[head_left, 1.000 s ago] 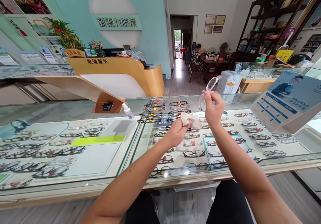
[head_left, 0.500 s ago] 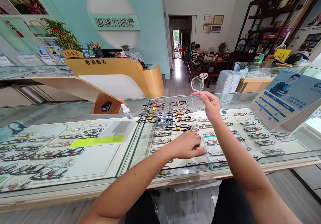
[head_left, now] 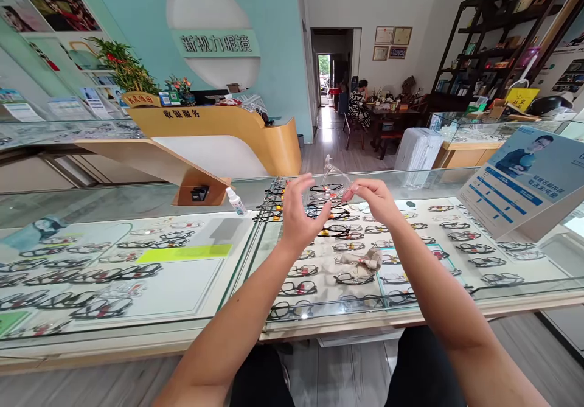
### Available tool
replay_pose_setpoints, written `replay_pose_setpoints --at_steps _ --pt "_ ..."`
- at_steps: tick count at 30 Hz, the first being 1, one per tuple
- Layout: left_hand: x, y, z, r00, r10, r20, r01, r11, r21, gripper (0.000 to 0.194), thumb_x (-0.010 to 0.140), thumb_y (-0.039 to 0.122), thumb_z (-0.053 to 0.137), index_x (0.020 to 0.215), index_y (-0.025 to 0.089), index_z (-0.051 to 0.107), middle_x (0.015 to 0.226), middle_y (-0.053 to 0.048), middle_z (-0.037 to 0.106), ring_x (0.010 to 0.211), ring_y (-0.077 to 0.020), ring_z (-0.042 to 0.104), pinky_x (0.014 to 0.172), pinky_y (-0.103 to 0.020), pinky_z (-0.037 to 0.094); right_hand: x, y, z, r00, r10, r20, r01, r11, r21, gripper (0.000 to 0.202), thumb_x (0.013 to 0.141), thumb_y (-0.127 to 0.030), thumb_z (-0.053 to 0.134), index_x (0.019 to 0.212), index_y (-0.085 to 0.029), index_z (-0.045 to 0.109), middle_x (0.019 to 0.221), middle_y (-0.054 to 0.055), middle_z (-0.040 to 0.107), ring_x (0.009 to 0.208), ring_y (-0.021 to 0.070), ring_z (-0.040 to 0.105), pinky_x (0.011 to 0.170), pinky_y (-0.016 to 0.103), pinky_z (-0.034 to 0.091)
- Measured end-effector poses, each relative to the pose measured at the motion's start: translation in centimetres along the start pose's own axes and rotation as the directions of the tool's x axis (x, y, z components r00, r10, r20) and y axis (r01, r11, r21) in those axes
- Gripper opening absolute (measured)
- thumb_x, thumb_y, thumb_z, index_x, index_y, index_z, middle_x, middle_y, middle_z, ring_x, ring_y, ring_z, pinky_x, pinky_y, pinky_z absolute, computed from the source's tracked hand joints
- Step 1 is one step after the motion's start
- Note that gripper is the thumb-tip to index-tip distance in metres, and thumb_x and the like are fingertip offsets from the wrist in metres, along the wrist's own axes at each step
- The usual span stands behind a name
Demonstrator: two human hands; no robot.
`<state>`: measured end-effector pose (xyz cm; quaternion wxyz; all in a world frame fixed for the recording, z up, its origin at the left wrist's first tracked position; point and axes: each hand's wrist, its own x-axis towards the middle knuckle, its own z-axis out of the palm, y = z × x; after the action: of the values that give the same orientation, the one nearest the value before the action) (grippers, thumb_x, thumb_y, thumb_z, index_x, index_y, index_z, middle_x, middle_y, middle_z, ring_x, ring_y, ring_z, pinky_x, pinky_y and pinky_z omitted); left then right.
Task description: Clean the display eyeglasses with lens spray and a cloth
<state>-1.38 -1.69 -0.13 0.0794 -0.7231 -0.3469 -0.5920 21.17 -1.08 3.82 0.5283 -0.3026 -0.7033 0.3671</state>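
Observation:
A pair of clear-framed eyeglasses [head_left: 330,166] is held above the glass counter by my right hand [head_left: 378,200], its thumb and fingers pinched on one side of the frame. My left hand [head_left: 303,213] is raised just left of the eyeglasses, fingers and thumb spread in a C shape with nothing visible between them. A crumpled beige checked cloth [head_left: 366,263] lies on the counter below both hands. Beyond my hands, several dark-framed glasses [head_left: 336,230] with orange tags stand in rows on the glass top, partly hidden by my left hand.
The glass display counter [head_left: 246,273] holds many glasses under its top. A white spray bottle [head_left: 236,202] stands to the left, near a wooden stand [head_left: 201,182]. A large blue-and-white sign [head_left: 520,182] rises on the right. Further back, a person [head_left: 359,106] sits by a table.
My left hand has left the cloth on the counter and risen up beside the eyeglasses. My right hand has lowered the eyeglasses and brought them left, tilting them.

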Motion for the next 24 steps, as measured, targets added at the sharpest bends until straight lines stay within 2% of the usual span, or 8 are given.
replay_pose_setpoints --at_steps 3,6,10,13,15,18,20,24 --pt "0.3 -1.0 -0.2 0.994 0.066 0.084 -0.070 0.997 0.044 0.085 0.096 0.055 0.082 0.164 0.025 0.041 0.165 -0.020 0.058 0.154 -0.0369 0.056 0.127 -0.056 0.045 -0.2 0.0 0.4 0.993 0.062 0.100 -0.059 0.998 -0.028 0.029 0.095 -0.036 0.064 0.074 -0.023 0.081 0.079 0.002 0.080 0.082 0.0207 0.072 0.084 0.035 0.056" --pt "0.2 -1.3 -0.4 0.986 0.097 0.137 -0.107 0.992 0.071 0.081 0.097 0.061 0.080 0.163 0.026 0.046 0.157 -0.018 0.067 0.147 -0.0364 0.064 0.125 -0.054 0.047 -0.5 -0.1 0.7 0.987 0.082 0.135 -0.072 0.994 -0.082 0.029 0.093 -0.033 0.063 0.072 -0.023 0.081 0.077 0.001 0.079 0.078 0.0193 0.070 0.080 0.033 0.055" --pt "0.2 -0.8 -0.7 0.986 0.148 0.074 -0.154 0.985 0.077 0.079 0.092 0.065 0.085 0.154 0.027 0.056 0.144 -0.017 0.076 0.130 -0.0356 0.074 0.114 -0.051 0.054 -0.8 -0.7 0.9 0.992 0.064 0.107 -0.049 0.989 -0.137 0.031 0.093 -0.032 0.060 0.071 -0.023 0.080 0.075 0.001 0.079 0.076 0.0198 0.068 0.077 0.035 0.054" --pt "0.9 -0.2 -1.4 0.992 0.129 0.011 -0.129 0.983 0.134 0.075 0.088 0.069 0.086 0.145 0.027 0.062 0.136 -0.015 0.080 0.122 -0.0357 0.077 0.109 -0.052 0.055 -0.6 -2.1 0.9 0.995 -0.096 -0.018 0.089 0.971 -0.221 0.023 0.095 -0.037 0.065 0.081 -0.024 0.079 0.086 0.003 0.081 0.085 0.0222 0.072 0.085 0.039 0.055" --pt "2.1 0.4 -2.1 0.994 0.092 -0.050 -0.083 0.983 0.162 0.075 0.087 0.073 0.085 0.141 0.027 0.064 0.133 -0.015 0.080 0.120 -0.0358 0.077 0.108 -0.052 0.056 -0.4 -3.7 0.8 0.936 -0.311 -0.164 0.240 0.906 -0.349 0.016 0.095 -0.039 0.068 0.094 -0.026 0.077 0.099 0.005 0.081 0.095 0.0239 0.071 0.089 0.041 0.054" --pt "4.8 1.5 -3.4 0.983 0.065 -0.170 -0.039 0.988 0.149 0.076 0.087 0.077 0.083 0.140 0.026 0.064 0.133 -0.014 0.079 0.120 -0.0340 0.076 0.105 -0.050 0.058 -0.1 -7.3 0.7 0.757 -0.586 -0.289 0.374 0.752 -0.543 0.008 0.095 -0.034 0.067 0.094 -0.028 0.071 0.099 0.005 0.076 0.098 0.0251 0.068 0.088 0.044 0.053" --pt "7.0 2.5 -4.4 0.972 0.067 -0.224 -0.041 0.992 0.119 0.077 0.087 0.079 0.081 0.141 0.027 0.062 0.135 -0.013 0.077 0.122 -0.0330 0.075 0.103 -0.049 0.059 -0.1 -9.8 0.7 0.675 -0.678 -0.290 0.419 0.676 -0.606 0.009 0.094 -0.028 0.066 0.085 -0.028 0.067 0.089 0.003 0.070 0.090 0.0244 0.066 0.083 0.045 0.053" --pt "10.6 4.9 -6.0 0.963 0.056 -0.263 -0.043 0.997 0.057 0.084 0.085 0.079 0.082 0.148 0.032 0.055 0.144 -0.012 0.071 0.132 -0.0354 0.070 0.110 -0.053 0.057 -0.1 -13.4 0.8 0.590 -0.750 -0.297 0.464 0.617 -0.636 0.015 0.099 -0.023 0.063 0.086 -0.028 0.068 0.089 0.004 0.067 0.090 0.0251 0.065 0.084 0.049 0.054"
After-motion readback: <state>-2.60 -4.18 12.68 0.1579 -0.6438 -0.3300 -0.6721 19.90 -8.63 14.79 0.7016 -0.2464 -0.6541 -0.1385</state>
